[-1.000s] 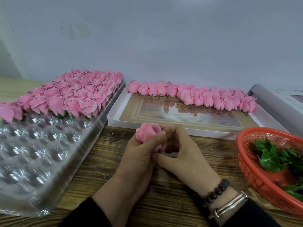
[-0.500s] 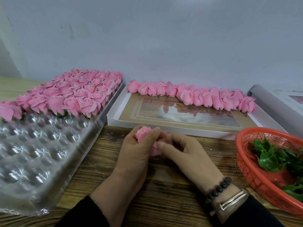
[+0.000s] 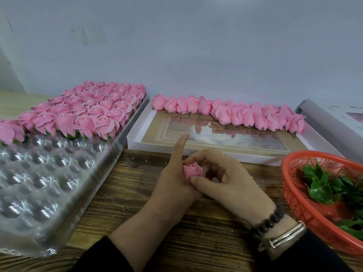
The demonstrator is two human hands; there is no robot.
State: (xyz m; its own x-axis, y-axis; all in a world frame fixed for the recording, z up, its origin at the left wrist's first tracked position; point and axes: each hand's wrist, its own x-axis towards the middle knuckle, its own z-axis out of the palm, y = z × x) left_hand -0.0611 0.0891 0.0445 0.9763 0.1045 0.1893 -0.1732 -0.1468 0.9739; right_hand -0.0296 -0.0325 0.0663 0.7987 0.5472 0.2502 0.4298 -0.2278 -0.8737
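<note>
Now, head view, the only one. The pink rose head sits between both hands, just above the desk, near centre. The right hand is grasping it: fingers curl over the top and the thumb presses its near side. The left hand lies against the flower's left side with its thumb straight up and off the petals. Its fingers are hidden, so I cannot tell their grip.

My reading: this is the working step on one bloom, at its base, which is hidden. Next it likely joins the row of roses at the far edge of the white box. That calls for a light hold so the petals don't crush, and a lift over the box's near rim.

Around: clear blister tray on the left, its far pockets filled with tray roses. Orange basket of green calyxes close on the right, near that wrist.
</note>
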